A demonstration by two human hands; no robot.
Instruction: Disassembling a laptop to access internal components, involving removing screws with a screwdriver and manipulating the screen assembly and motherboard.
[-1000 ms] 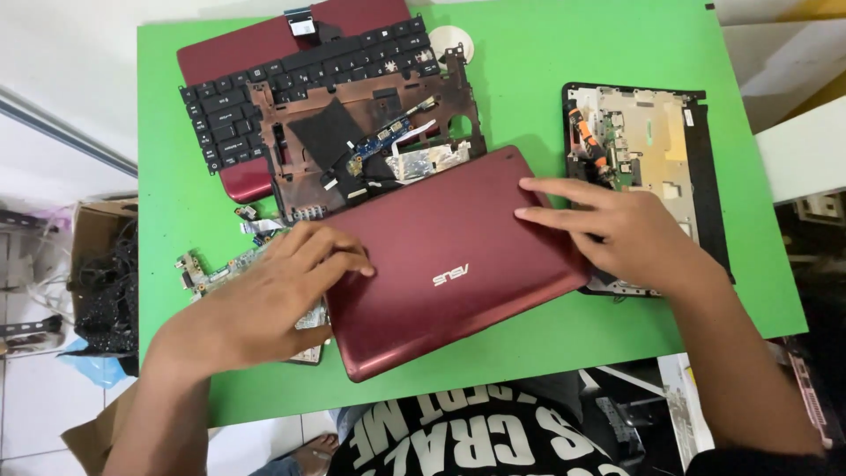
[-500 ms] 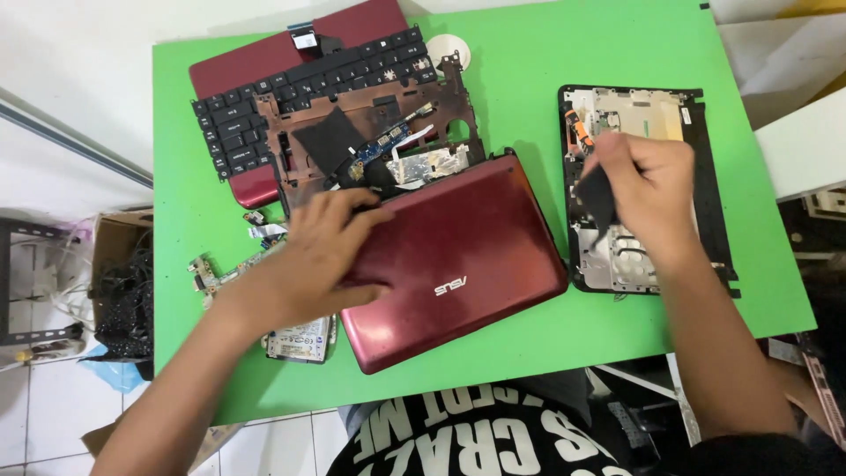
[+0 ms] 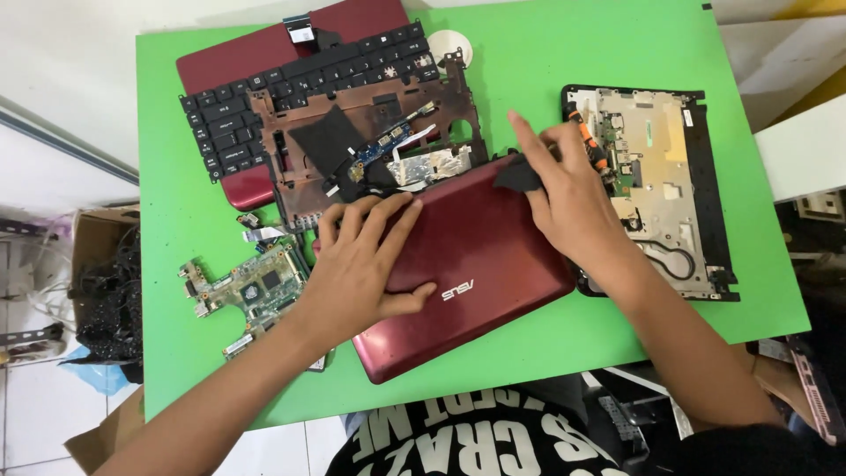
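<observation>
Left hand [image 3: 366, 260] lies flat, fingers spread wide, palm down on the red laptop lid [image 3: 467, 273]; it grips nothing and seems to pin the lid so it does not slide on the table. Right hand [image 3: 564, 189] rests on the lid's upper right corner, fingers pinched narrow on a small black piece [image 3: 520, 176], possibly tape or a pad; whether that piece is attached to the lid cannot be told.

The lid lies outer face up, tilted on the green table [image 3: 749, 291], near the front edge. Its top edge touches or overlaps the stripped palm-rest frame [image 3: 352, 150].

Outward from the hands:
- Above the frame: black keyboard [image 3: 300, 79], lying partly over a second red panel [image 3: 238, 62].
- Left of the left wrist: bare green circuit board [image 3: 251, 291], apart from the lid.
- Right of the right hand: open bottom case [image 3: 661, 185], its internal metal plate and ports exposed; the right forearm crosses its lower left corner.

Parts are spread out separately, each laid flat, likely to keep them sorted.
</observation>
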